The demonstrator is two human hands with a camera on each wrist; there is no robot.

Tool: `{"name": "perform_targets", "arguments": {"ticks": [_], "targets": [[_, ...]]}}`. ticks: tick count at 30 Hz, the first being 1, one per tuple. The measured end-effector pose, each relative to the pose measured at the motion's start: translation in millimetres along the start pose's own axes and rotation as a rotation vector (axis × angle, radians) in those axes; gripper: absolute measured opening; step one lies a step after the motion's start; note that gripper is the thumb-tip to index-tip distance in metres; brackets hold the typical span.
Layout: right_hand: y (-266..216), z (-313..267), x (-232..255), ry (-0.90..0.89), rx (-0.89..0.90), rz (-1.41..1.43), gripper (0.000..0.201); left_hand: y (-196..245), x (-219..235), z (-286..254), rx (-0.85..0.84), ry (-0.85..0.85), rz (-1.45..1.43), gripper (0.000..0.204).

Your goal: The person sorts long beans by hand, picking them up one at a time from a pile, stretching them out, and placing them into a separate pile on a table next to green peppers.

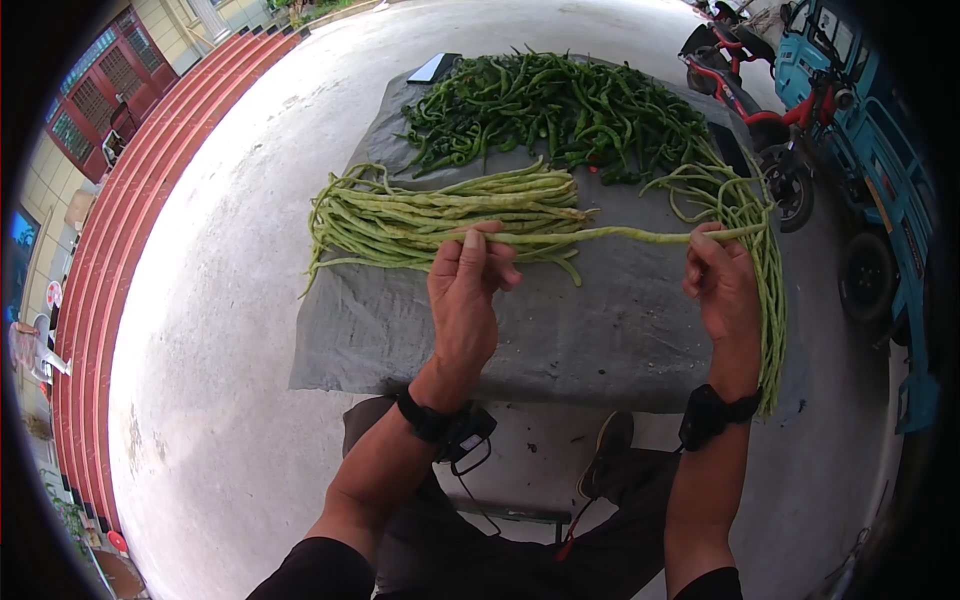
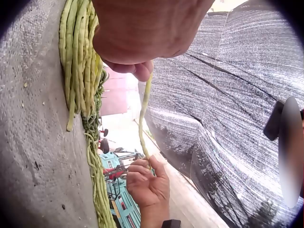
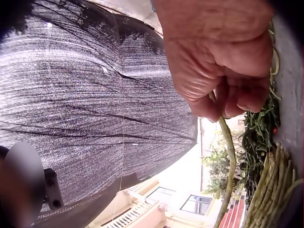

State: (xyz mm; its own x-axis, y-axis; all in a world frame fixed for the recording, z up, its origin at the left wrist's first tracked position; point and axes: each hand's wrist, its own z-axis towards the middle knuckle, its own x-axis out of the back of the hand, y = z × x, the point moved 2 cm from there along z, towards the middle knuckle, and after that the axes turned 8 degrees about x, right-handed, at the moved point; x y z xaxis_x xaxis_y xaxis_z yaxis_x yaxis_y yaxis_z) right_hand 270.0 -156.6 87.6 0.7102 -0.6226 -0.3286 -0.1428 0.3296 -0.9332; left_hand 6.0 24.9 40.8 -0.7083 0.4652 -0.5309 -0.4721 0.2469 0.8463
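A single long bean (image 1: pixel 620 232) stretches between the two hands above the grey cloth-covered table. My left hand (image 1: pixel 468 290) pinches one end between thumb and fingers, in front of a thick bundle of long beans (image 1: pixel 430 205). The other end is pinched by my right hand (image 1: pixel 722 280), beside a second heap of long beans (image 1: pixel 768 300) that drapes over the table's right edge. In the left wrist view the held bean (image 2: pixel 144 114) runs from the near fingers to the far hand. The right wrist view shows it hanging from the fingertips.
A big pile of green peppers (image 1: pixel 560 110) covers the back of the table (image 1: pixel 560 340). A phone (image 1: pixel 436 68) lies at the back left corner, and a dark flat object (image 1: pixel 730 150) at the right. Red steps (image 1: pixel 190 150) rise at left; a blue three-wheeler (image 1: pixel 880 160) stands at right.
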Motion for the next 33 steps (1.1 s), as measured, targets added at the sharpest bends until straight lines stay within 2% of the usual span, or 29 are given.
{"name": "perform_targets", "arguments": {"ticks": [6,10,13,33], "targets": [[-0.9,-1.1,-6.3,-0.046,-0.033,-0.021,0.016,0.6,0.7,2.1,0.059,0.058,-0.084,0.033],[0.4,-1.4,-7.3,-0.065,-0.031,-0.03,0.017,2.1,0.6,1.9,0.085,-0.021,-0.16,0.033],[-1.0,-2.9,-8.9,-0.039,-0.029,-0.018,0.018,-1.3,4.3,3.1,0.126,0.006,-0.115,0.031],[-3.5,-2.2,-5.3,-0.013,-0.019,-0.007,0.016,-3.8,2.5,0.8,0.05,0.007,0.006,0.028]]}}
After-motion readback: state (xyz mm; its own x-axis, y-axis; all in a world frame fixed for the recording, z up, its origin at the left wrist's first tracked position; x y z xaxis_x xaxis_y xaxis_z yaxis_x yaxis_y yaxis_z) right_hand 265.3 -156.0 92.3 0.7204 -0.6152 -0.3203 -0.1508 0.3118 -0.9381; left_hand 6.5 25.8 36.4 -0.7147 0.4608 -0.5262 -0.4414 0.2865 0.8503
